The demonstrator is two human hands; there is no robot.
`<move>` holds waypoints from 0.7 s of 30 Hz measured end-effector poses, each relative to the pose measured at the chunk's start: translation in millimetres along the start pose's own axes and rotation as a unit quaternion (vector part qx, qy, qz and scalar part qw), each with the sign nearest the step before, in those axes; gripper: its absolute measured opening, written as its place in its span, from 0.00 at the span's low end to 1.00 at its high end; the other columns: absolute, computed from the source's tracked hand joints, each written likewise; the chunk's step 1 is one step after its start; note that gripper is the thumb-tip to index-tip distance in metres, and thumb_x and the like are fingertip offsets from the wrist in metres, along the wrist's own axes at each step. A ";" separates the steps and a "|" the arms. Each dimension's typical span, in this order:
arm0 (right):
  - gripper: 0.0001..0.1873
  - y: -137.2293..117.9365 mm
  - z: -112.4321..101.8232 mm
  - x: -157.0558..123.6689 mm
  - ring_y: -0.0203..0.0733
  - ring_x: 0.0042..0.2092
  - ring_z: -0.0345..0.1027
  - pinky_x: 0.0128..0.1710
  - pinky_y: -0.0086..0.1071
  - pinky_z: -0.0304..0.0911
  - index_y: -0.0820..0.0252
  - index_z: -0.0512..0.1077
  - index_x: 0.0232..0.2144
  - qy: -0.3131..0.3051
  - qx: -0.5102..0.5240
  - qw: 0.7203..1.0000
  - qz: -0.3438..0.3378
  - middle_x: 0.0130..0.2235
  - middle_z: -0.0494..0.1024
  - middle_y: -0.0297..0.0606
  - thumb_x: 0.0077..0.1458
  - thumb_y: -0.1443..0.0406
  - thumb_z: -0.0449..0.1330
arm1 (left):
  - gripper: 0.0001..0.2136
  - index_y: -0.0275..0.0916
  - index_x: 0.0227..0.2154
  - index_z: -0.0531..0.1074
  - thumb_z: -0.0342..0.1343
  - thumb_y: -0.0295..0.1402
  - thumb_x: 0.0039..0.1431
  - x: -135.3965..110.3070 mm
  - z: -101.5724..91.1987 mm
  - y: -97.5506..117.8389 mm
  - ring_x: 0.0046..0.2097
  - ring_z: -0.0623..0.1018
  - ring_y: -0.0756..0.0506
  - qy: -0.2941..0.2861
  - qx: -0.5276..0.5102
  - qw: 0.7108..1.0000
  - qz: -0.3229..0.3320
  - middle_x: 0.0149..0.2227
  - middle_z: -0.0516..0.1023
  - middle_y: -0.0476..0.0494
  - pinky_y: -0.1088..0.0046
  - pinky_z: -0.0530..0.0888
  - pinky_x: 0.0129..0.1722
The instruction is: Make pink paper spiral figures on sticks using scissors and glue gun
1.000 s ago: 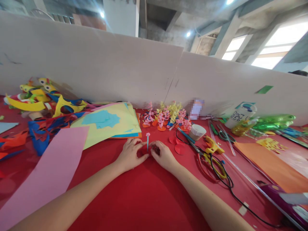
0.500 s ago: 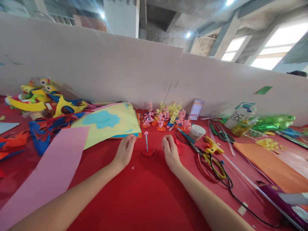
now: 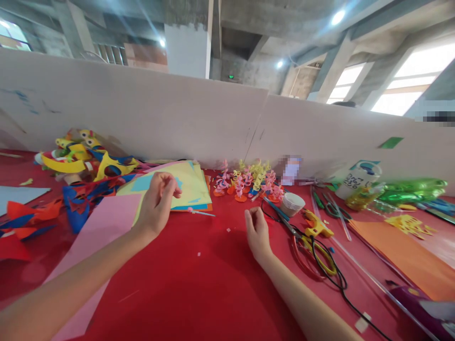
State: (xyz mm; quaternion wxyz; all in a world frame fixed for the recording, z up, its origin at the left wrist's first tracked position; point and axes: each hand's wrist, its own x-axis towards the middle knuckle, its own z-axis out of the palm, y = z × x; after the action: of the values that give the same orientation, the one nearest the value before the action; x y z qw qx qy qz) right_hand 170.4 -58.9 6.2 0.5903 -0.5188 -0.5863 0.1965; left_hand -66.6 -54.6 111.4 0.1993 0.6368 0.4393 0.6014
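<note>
The stick (image 3: 204, 213) we had before us was thin and pale blue with a pink tip (image 3: 191, 210); it lay on its side on the red table (image 3: 220, 284), between our hands; our left hand (image 3: 159, 203), fingers curled, hid part of the paper stack (image 3: 192, 182); our right hand (image 3: 258, 232) was half-curled near the scissors (image 3: 294, 232) and paper cup (image 3: 293, 203); whether either pinched anything, we could not tell.

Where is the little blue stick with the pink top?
In the head view, the blue stick is sideways just left of the middle, between the left hand and right hand, at the near edge of the paper stack.
</note>
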 end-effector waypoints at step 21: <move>0.19 -34.2 127.2 4.4 0.39 0.34 0.67 0.34 0.29 0.60 0.53 0.73 0.44 -0.346 -0.006 0.936 -0.060 0.32 0.76 0.32 0.48 0.58 0.63 | 0.12 0.39 0.30 0.69 0.47 0.40 0.59 21.7 3.1 63.1 0.32 0.71 0.48 -0.103 -0.111 0.987 -0.045 0.28 0.68 0.49 0.67 0.70 0.38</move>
State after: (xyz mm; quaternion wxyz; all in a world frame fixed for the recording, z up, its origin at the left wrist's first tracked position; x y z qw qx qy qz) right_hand 44.6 -19.8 8.4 0.3586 -0.3858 -0.7855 0.3249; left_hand -45.9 -70.1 173.0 0.3402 0.6487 0.3752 0.5681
